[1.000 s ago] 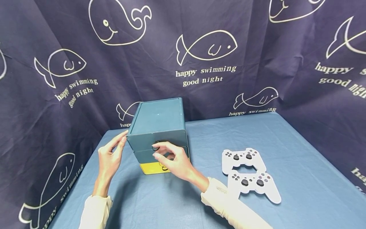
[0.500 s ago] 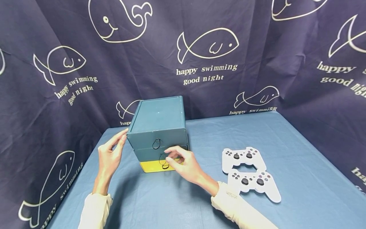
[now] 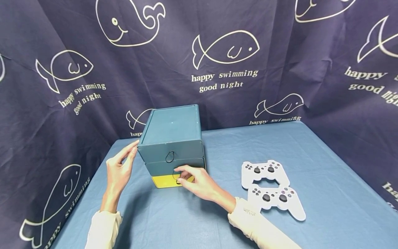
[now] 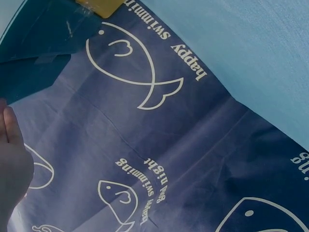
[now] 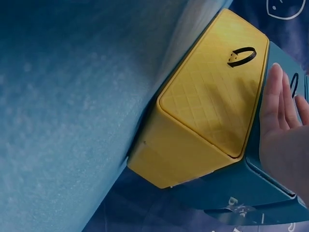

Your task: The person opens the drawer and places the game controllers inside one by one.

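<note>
Near the counter's (image 3: 236,148) back-left corner, unclenched left hand (image 3: 119,172) touches drawer box (image 3: 172,125); right hand (image 3: 199,182), fingers parted, beside middle loop (image 5: 294,85).

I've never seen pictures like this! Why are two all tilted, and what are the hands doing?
There's no robot: these are a person's left hand and right hand. The upright view is from a camera on their head. The tilted ones are from a camera on each wrist. Three drawers stand stacked on the blue cloth: teal top drawer, teal middle drawer, yellow bottom drawer. Two white controllers lie to the right. The left hand touches the top drawer's edge; the right hand is at the middle drawer's loop, but doesn't seem to hold it.
</note>
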